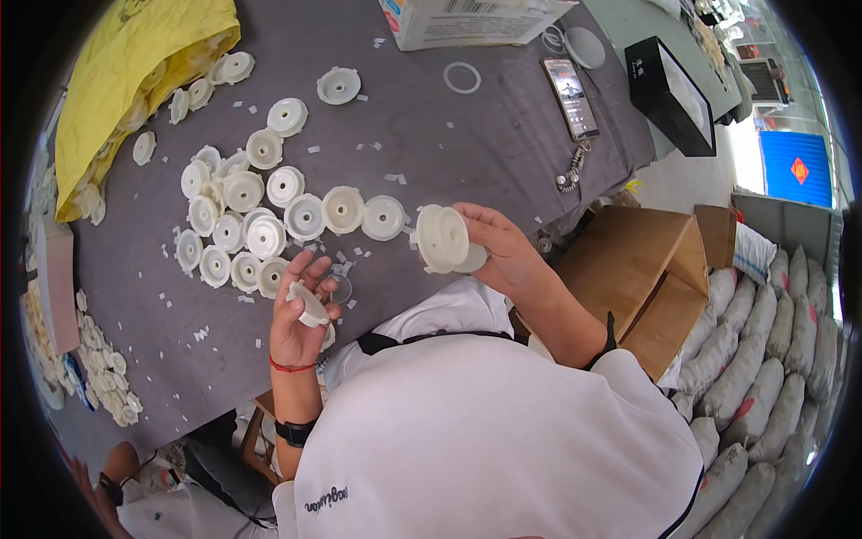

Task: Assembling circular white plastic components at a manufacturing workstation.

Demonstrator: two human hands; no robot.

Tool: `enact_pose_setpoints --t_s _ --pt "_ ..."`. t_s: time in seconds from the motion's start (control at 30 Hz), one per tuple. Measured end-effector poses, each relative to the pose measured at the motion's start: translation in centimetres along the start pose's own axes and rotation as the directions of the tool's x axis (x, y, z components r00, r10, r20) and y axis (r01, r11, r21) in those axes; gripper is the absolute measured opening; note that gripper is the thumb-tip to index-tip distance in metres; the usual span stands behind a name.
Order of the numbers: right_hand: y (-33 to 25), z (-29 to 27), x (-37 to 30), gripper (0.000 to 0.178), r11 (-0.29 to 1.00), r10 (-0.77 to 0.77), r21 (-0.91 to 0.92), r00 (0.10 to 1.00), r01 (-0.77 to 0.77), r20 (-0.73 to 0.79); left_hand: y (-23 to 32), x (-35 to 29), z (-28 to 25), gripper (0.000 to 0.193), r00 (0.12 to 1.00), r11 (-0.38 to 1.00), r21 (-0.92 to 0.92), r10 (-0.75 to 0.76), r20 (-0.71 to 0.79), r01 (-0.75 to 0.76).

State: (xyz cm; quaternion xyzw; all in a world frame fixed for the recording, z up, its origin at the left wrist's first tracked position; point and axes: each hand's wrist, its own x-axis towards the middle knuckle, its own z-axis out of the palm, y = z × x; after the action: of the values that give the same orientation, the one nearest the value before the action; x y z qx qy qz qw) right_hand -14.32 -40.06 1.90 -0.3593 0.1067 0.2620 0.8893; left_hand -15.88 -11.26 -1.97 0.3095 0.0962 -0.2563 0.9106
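Note:
My right hand (pixel 496 244) grips a white round plastic cap (pixel 442 237) by its edge. Its flat side faces up, and a second white rim shows just below it, partly hidden. Between the thumb and fingers of my left hand (pixel 301 325) a white plastic disc (pixel 311 304) is held tilted. A clear thin ring (pixel 340 288) lies on the cloth beside those fingers. Just beyond both hands spreads a loose group of similar white flanged discs (pixel 305 216), several with a raised centre ring.
A yellow sack (pixel 135 63) spills more discs at the far left. Small white scraps dot the grey tablecloth (pixel 395 117). At the far right lie a phone (pixel 569 99) and a black box (pixel 669 94). An open cardboard carton (pixel 628 269) stands by my right arm, near stacked filled bags (pixel 759 359).

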Motion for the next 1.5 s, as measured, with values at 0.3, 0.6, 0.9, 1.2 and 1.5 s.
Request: enact_pose_setpoints --t_s 0.3,0.6,0.9,1.2,1.5 --pt "6.6 -10.8 -11.1 0.031 0.944 0.02 0.282 0.823 0.171 -0.567 0.1 -0.2 -0.9 0.071 0.998 1.0 0.012 -0.022 -0.056 0.023" --pt "6.6 -19.6 -12.6 0.046 0.771 0.086 0.334 0.432 0.542 -0.898 0.3 1.1 0.6 0.068 0.996 0.992 0.096 -0.073 -0.055 0.078" --pt "-1.7 -1.6 -3.3 0.05 0.883 -0.116 0.439 0.983 0.168 -0.142 -0.3 0.8 2.0 0.059 0.991 0.99 -0.038 -0.135 0.006 0.135" --pt "-0.9 -1.9 -0.9 0.032 0.882 -0.384 -0.385 0.889 0.273 -0.251 0.1 -0.8 2.1 0.046 0.987 0.987 0.114 -0.102 -0.127 0.117" --pt "-8.8 -29.4 -39.0 0.057 0.398 -0.915 -0.356 -0.34 -0.845 -0.215 2.8 -9.9 -5.2 0.047 0.934 0.994 -0.005 0.097 -0.343 -0.105"
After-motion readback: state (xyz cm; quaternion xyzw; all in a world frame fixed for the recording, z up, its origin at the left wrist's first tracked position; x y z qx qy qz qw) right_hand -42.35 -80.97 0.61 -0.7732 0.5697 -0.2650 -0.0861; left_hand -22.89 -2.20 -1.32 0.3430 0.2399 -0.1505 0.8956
